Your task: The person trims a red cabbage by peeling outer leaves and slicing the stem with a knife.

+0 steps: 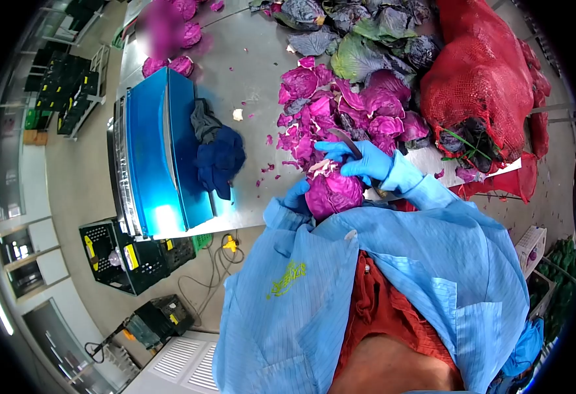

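A purple-red cabbage head (334, 192) is close to my body at the near edge of the table, its pale, ragged stem end facing away from me. My left hand (296, 196), in a blue glove, holds it from the left side. In my right hand (368, 161), also gloved, is a knife (346, 141) whose dark curved blade shows above the cabbage. The fingers of that hand reach over the stem end. Just beyond both hands lies a heap of loose purple leaves (311, 121), with trimmed cabbages (385, 95) to its right.
Untrimmed dark cabbages (360, 33) lie at the back. A red mesh sack (478, 72) with cabbages stands at the right. On the left are a blue box-like machine (160, 154) and a dark blue cloth (219, 157). Black crates (114, 253) and cables are on the floor.
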Action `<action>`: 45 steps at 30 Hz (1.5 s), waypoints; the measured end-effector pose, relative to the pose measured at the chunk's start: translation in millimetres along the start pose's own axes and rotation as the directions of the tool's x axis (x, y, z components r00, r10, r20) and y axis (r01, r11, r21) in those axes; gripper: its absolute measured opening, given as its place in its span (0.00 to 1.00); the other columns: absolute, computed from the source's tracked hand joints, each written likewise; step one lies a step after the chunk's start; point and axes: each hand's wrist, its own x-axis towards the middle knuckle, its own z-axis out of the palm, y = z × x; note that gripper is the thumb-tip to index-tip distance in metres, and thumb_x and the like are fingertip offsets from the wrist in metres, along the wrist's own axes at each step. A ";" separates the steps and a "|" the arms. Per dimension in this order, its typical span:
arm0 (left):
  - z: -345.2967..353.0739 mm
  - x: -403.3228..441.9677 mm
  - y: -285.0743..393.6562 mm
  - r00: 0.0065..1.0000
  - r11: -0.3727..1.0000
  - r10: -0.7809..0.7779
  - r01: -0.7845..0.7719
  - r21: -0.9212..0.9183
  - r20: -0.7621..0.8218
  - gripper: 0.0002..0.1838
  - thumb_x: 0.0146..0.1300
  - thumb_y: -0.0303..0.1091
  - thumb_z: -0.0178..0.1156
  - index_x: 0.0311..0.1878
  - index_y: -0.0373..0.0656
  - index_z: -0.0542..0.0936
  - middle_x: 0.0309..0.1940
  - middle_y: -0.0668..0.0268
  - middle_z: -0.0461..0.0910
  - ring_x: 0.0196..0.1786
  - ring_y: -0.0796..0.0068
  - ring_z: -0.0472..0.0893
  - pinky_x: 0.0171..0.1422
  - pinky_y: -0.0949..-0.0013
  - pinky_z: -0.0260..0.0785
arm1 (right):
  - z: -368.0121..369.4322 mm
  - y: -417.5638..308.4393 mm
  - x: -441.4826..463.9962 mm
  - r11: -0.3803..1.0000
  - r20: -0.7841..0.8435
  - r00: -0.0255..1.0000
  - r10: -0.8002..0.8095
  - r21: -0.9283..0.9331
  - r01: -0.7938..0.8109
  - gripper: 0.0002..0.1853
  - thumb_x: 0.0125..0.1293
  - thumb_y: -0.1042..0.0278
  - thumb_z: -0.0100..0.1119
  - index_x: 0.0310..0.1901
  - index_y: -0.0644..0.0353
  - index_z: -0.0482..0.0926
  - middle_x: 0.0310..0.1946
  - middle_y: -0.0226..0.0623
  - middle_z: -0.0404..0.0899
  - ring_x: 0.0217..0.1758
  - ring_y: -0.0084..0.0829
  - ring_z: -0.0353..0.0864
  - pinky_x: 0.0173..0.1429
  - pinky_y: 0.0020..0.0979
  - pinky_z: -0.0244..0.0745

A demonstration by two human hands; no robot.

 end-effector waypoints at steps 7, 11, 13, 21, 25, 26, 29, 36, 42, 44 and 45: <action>4.9 1.0 -0.1 0.999 0.998 -0.035 0.034 -0.047 -0.018 0.44 0.57 0.51 0.60 0.73 0.40 0.57 0.69 0.56 0.64 0.70 0.59 0.68 0.76 0.56 0.58 | 2.3 -15.3 12.2 0.805 0.181 0.967 -0.177 -0.539 0.248 0.29 0.62 0.53 0.65 0.64 0.54 0.74 0.49 0.45 0.79 0.52 0.41 0.80 0.58 0.36 0.73; 4.7 1.2 1.4 0.998 0.995 -0.063 0.061 -0.074 -0.022 0.44 0.57 0.49 0.61 0.73 0.40 0.58 0.68 0.56 0.66 0.69 0.59 0.69 0.75 0.56 0.59 | 6.0 -10.2 12.1 0.656 0.210 0.943 -0.260 -0.677 0.332 0.24 0.67 0.53 0.58 0.61 0.54 0.75 0.45 0.47 0.79 0.46 0.48 0.81 0.49 0.41 0.76; 5.2 1.6 0.6 0.997 0.994 -0.073 0.069 -0.089 -0.032 0.44 0.56 0.49 0.62 0.72 0.39 0.58 0.67 0.56 0.66 0.68 0.59 0.70 0.75 0.56 0.60 | 6.4 -4.5 12.3 0.633 0.197 0.936 -0.290 -0.694 0.342 0.24 0.68 0.54 0.57 0.62 0.53 0.75 0.44 0.46 0.79 0.45 0.48 0.82 0.48 0.41 0.76; 11.4 4.8 1.0 0.996 0.992 -0.080 0.075 -0.099 -0.050 0.44 0.55 0.46 0.63 0.72 0.39 0.58 0.67 0.56 0.67 0.67 0.59 0.70 0.73 0.56 0.62 | 0.2 2.9 8.0 0.544 0.216 0.924 -0.314 -0.757 0.362 0.22 0.69 0.58 0.53 0.62 0.55 0.75 0.44 0.46 0.80 0.43 0.47 0.82 0.46 0.40 0.78; 31.9 8.5 6.8 0.998 0.997 -0.054 0.052 0.055 0.027 0.47 0.51 0.47 0.63 0.73 0.38 0.57 0.68 0.56 0.65 0.68 0.60 0.69 0.74 0.57 0.61 | -8.2 21.8 12.7 0.608 0.164 0.901 -0.402 -0.687 0.397 0.20 0.69 0.59 0.53 0.59 0.55 0.77 0.40 0.45 0.80 0.40 0.46 0.82 0.44 0.40 0.78; 31.3 10.4 8.7 0.998 0.996 -0.054 0.052 0.067 0.023 0.47 0.51 0.47 0.63 0.73 0.38 0.57 0.68 0.56 0.65 0.68 0.59 0.69 0.74 0.57 0.61 | -12.0 23.0 15.0 0.642 0.132 0.899 -0.418 -0.657 0.395 0.20 0.69 0.58 0.53 0.59 0.55 0.77 0.39 0.45 0.80 0.39 0.46 0.82 0.44 0.39 0.78; 30.7 7.0 10.8 1.000 0.997 0.025 -0.025 0.078 -0.005 0.48 0.52 0.50 0.63 0.73 0.38 0.57 0.68 0.56 0.65 0.68 0.59 0.69 0.74 0.55 0.60 | 2.5 -25.5 12.5 0.856 -0.191 0.981 -0.034 -0.512 -0.070 0.23 0.68 0.54 0.56 0.59 0.59 0.76 0.38 0.47 0.82 0.40 0.41 0.84 0.45 0.38 0.78; 38.1 -5.5 14.7 0.934 0.973 0.165 -0.206 -0.102 -0.316 0.44 0.55 0.56 0.61 0.71 0.40 0.62 0.66 0.52 0.68 0.68 0.53 0.69 0.73 0.49 0.61 | -19.6 -7.1 10.7 0.873 -0.421 0.893 -0.157 -0.481 -0.073 0.31 0.59 0.65 0.69 0.64 0.57 0.72 0.39 0.39 0.82 0.40 0.26 0.79 0.48 0.29 0.75; 31.8 3.0 18.7 0.895 0.951 0.278 -0.307 -0.031 -0.350 0.43 0.60 0.61 0.56 0.71 0.39 0.62 0.66 0.52 0.68 0.67 0.54 0.71 0.72 0.49 0.62 | 37.3 -18.6 -7.5 0.841 -0.293 0.903 -0.315 -0.528 0.122 0.24 0.54 0.63 0.73 0.53 0.57 0.80 0.36 0.35 0.75 0.36 0.27 0.75 0.45 0.30 0.74; 27.3 2.3 18.6 0.879 0.950 0.280 -0.311 -0.019 -0.385 0.43 0.60 0.60 0.57 0.70 0.39 0.63 0.65 0.52 0.70 0.65 0.54 0.72 0.71 0.50 0.63 | 44.5 -18.6 -9.0 0.818 -0.315 0.901 -0.297 -0.572 0.069 0.22 0.55 0.63 0.73 0.51 0.59 0.80 0.37 0.37 0.75 0.38 0.29 0.77 0.45 0.32 0.75; 28.9 1.3 18.4 0.873 0.951 0.282 -0.308 0.000 -0.398 0.42 0.60 0.60 0.57 0.69 0.39 0.63 0.64 0.53 0.71 0.65 0.55 0.73 0.71 0.50 0.63 | 46.5 -12.1 -5.9 0.825 -0.332 0.888 -0.317 -0.559 0.086 0.21 0.55 0.63 0.73 0.50 0.59 0.80 0.37 0.37 0.75 0.38 0.30 0.77 0.45 0.32 0.75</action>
